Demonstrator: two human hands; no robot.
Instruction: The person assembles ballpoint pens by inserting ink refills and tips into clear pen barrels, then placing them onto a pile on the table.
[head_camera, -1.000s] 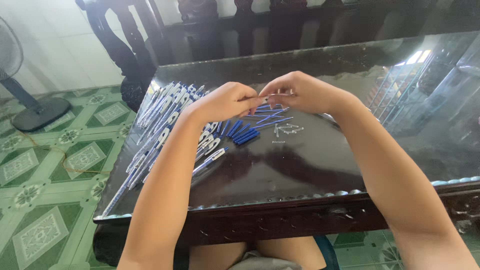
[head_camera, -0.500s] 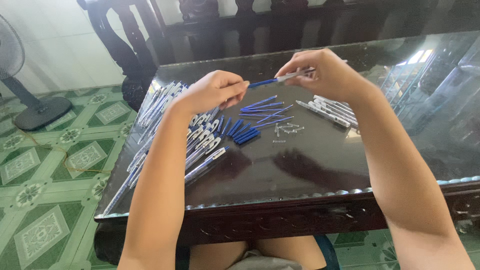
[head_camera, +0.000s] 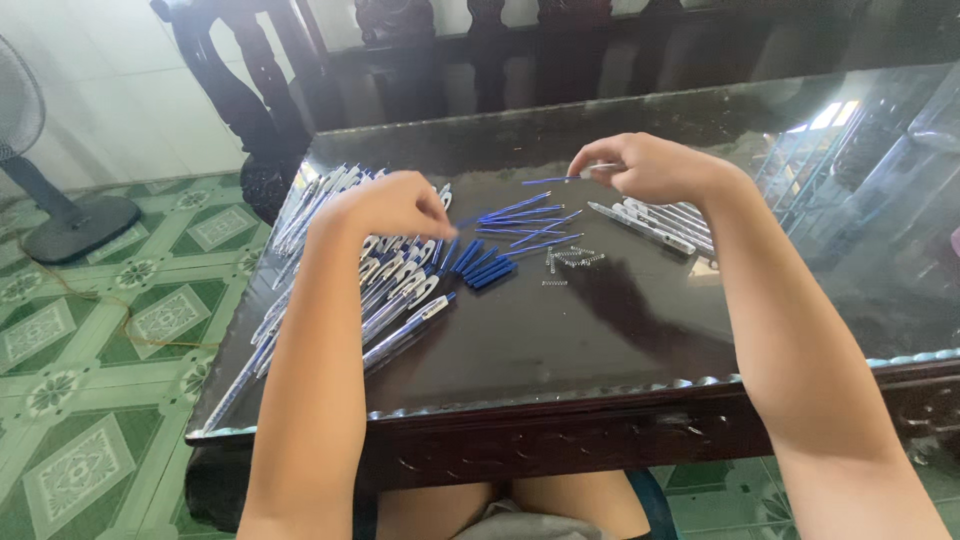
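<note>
Right hand: the right hand (head_camera: 645, 165) is curled over the far middle of the bench (head_camera: 620, 330), fingertips pinched on a thin blue refill (head_camera: 552, 180) whose free end points left, just above the surface.
Left hand: the left hand (head_camera: 392, 205) hangs knuckles-up over the clear pen barrels (head_camera: 400, 290), fingers bunched and dipping toward them; whether it grips anything I cannot tell.
Loose refills: more blue refills (head_camera: 520, 215) lie fanned out between the two hands, flat on the bench.
Blue caps: a small cluster of short blue pieces (head_camera: 480, 265) sits just beside the barrels, nearer the person.
Springs: tiny metal springs (head_camera: 570, 258) are scattered right of the blue pieces.
Finished pens: a row of clear pens (head_camera: 655, 222) lies under and beside the right wrist.
Bench: dark and glossy, with a beaded front edge.
Around: a green patterned tile floor (head_camera: 90, 380), a fan base (head_camera: 75, 225) at the left, and a dark carved chair (head_camera: 250, 90) behind the bench.
</note>
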